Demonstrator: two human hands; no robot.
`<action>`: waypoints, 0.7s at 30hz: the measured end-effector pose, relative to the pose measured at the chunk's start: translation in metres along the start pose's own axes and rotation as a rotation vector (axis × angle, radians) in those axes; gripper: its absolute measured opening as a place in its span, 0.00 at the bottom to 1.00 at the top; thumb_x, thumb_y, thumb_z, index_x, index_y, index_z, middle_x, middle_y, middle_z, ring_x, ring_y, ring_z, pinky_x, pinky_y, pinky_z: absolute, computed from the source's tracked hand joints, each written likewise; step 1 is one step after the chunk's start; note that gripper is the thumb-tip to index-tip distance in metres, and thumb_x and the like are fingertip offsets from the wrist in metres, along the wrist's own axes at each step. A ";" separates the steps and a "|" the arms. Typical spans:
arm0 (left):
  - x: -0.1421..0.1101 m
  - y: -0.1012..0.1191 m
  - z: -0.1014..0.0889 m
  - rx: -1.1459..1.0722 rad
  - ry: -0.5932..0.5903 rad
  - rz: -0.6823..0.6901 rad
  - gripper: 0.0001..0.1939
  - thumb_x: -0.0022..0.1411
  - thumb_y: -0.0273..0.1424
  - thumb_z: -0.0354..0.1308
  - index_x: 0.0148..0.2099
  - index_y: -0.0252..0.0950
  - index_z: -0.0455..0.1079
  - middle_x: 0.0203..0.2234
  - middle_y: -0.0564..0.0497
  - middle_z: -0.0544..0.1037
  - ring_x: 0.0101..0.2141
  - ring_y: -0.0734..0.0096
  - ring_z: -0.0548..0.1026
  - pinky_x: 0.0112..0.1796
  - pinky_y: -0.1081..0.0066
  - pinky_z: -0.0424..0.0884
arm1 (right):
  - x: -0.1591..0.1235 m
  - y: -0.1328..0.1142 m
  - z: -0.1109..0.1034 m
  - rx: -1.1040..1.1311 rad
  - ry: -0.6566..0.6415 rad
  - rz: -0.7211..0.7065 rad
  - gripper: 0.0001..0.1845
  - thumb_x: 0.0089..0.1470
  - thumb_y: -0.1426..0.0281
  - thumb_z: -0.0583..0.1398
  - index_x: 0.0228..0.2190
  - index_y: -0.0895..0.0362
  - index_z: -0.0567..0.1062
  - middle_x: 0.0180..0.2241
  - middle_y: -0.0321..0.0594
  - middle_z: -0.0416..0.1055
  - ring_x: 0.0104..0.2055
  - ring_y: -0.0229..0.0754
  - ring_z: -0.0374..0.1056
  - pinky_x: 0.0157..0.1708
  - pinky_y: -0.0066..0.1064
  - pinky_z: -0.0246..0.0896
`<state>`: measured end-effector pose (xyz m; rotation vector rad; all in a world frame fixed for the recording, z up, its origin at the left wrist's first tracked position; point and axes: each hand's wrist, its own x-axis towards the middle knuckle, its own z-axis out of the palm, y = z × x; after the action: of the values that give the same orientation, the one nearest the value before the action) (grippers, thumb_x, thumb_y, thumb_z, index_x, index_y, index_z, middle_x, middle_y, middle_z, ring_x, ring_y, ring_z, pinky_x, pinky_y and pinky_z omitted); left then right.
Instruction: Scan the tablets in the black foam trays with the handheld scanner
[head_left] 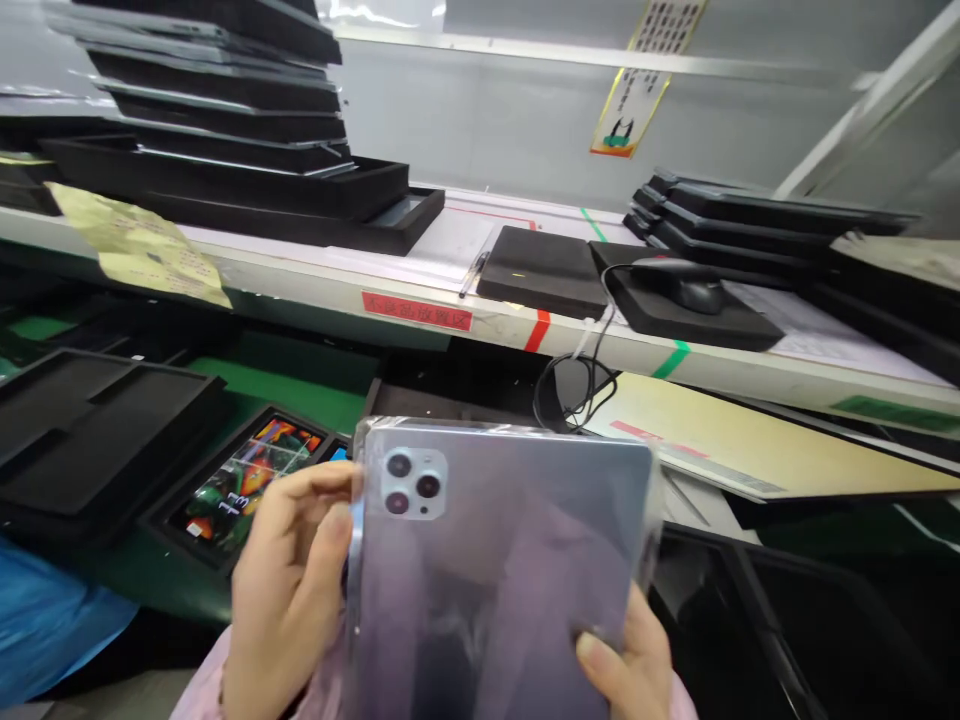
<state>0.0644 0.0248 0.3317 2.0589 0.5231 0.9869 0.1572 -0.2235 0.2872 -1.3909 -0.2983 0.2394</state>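
Note:
A tablet [495,560] fills the lower middle, its shiny grey-purple back facing me and its camera block at the upper left. Clear film sticks out past its edges. My left hand [289,590] is closed at the tablet's left edge, thumb and fingers pinching there. On the right, my right hand [630,660] grips the lower side, with the thumb on the back and the fingers behind. Beyond my left hand lies another tablet [247,480] with a lit, colourful screen, set in a black tray. The tablet's bottom end is out of view.
A white shelf [300,275] crosses above the green bench. It bears stacked black foam trays [225,130], more stacked trays [750,220] and a computer mouse [694,285] whose cable [577,390] hangs down. A black tray [97,420] is at left, dark panels [787,610] at right.

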 end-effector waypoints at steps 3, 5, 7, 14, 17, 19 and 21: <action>-0.020 -0.025 0.019 -0.206 -0.195 -0.098 0.27 0.54 0.54 0.51 0.44 0.38 0.71 0.33 0.44 0.78 0.33 0.61 0.76 0.30 0.68 0.75 | 0.017 0.006 -0.001 -0.140 -0.129 -0.229 0.22 0.46 0.62 0.62 0.44 0.56 0.74 0.30 0.43 0.75 0.30 0.46 0.71 0.30 0.33 0.70; -0.034 -0.042 0.027 -0.186 -0.216 -0.168 0.19 0.48 0.49 0.61 0.32 0.37 0.74 0.24 0.48 0.78 0.26 0.63 0.76 0.25 0.69 0.74 | 0.023 0.008 -0.002 -0.279 -0.244 -0.359 0.22 0.46 0.67 0.62 0.45 0.56 0.73 0.26 0.41 0.74 0.26 0.43 0.70 0.26 0.31 0.69; -0.041 -0.054 0.032 -0.253 -0.129 -0.182 0.16 0.47 0.46 0.63 0.24 0.38 0.70 0.18 0.51 0.76 0.22 0.64 0.74 0.23 0.68 0.73 | 0.023 0.006 0.004 -0.324 -0.333 -0.425 0.25 0.51 0.69 0.59 0.52 0.54 0.67 0.31 0.43 0.75 0.30 0.45 0.72 0.31 0.34 0.71; -0.034 -0.072 0.029 -0.540 -0.108 0.065 0.12 0.53 0.46 0.59 0.32 0.43 0.67 0.23 0.53 0.78 0.25 0.64 0.76 0.29 0.62 0.75 | 0.024 -0.015 0.046 0.005 -0.376 -0.680 0.27 0.58 0.66 0.52 0.59 0.47 0.55 0.39 0.44 0.75 0.39 0.45 0.73 0.35 0.38 0.72; -0.036 -0.069 0.024 -0.401 -0.111 0.004 0.09 0.55 0.42 0.58 0.34 0.45 0.66 0.23 0.54 0.75 0.26 0.66 0.74 0.35 0.61 0.75 | 0.028 -0.018 0.049 0.014 -0.415 -0.712 0.26 0.60 0.64 0.49 0.59 0.46 0.55 0.38 0.42 0.76 0.43 0.44 0.72 0.38 0.38 0.71; -0.037 -0.064 0.022 -0.330 -0.153 -0.024 0.08 0.56 0.41 0.58 0.36 0.46 0.67 0.24 0.54 0.74 0.27 0.67 0.74 0.38 0.60 0.74 | 0.028 -0.021 0.046 -0.018 -0.453 -0.722 0.25 0.61 0.64 0.47 0.59 0.46 0.53 0.39 0.41 0.76 0.44 0.43 0.72 0.40 0.39 0.70; -0.036 -0.058 0.021 -0.273 -0.196 -0.025 0.09 0.56 0.41 0.58 0.38 0.46 0.67 0.23 0.53 0.73 0.27 0.66 0.74 0.39 0.59 0.73 | 0.026 -0.026 0.043 -0.070 -0.471 -0.712 0.25 0.61 0.65 0.46 0.59 0.45 0.53 0.39 0.41 0.76 0.44 0.43 0.72 0.41 0.39 0.69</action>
<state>0.0567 0.0273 0.2610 1.8732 0.2936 0.7843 0.1664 -0.1793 0.3207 -1.2011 -1.1716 -0.0427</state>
